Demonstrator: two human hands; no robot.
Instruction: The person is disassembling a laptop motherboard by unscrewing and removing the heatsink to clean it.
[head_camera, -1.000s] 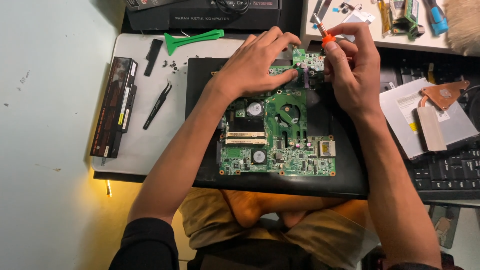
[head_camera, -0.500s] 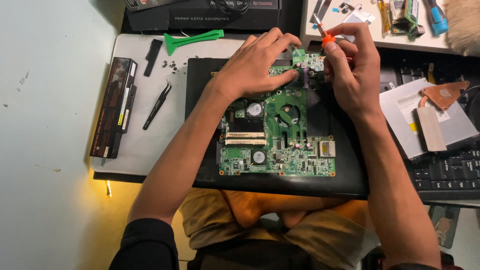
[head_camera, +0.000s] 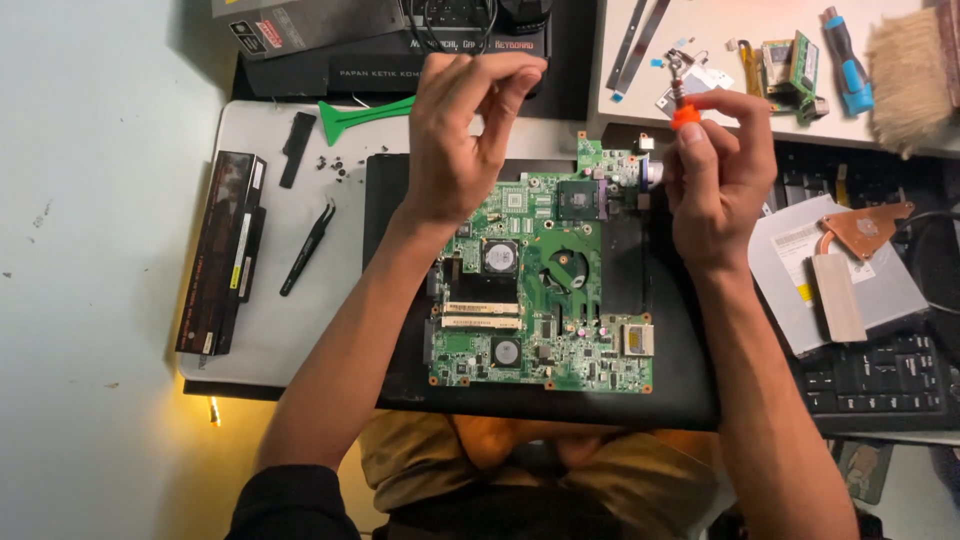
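Head view: right hand (head_camera: 718, 185) pinches orange screwdriver (head_camera: 684, 112); left hand (head_camera: 462, 135) half-open, empty, above motherboard (head_camera: 545, 290)

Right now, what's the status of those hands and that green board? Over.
Left hand raised above the circuit board, fingers pinched, contents too small to tell. Right hand grips an orange-handled screwdriver, tip up. Board flat on black laptop shell, nothing covering it.

Bare forearms, left hand (head_camera: 455, 150) and right hand (head_camera: 715, 175) ungloved; dark sleeve (head_camera: 290, 500) pushed up at left elbow, khaki trousers (head_camera: 640, 485).
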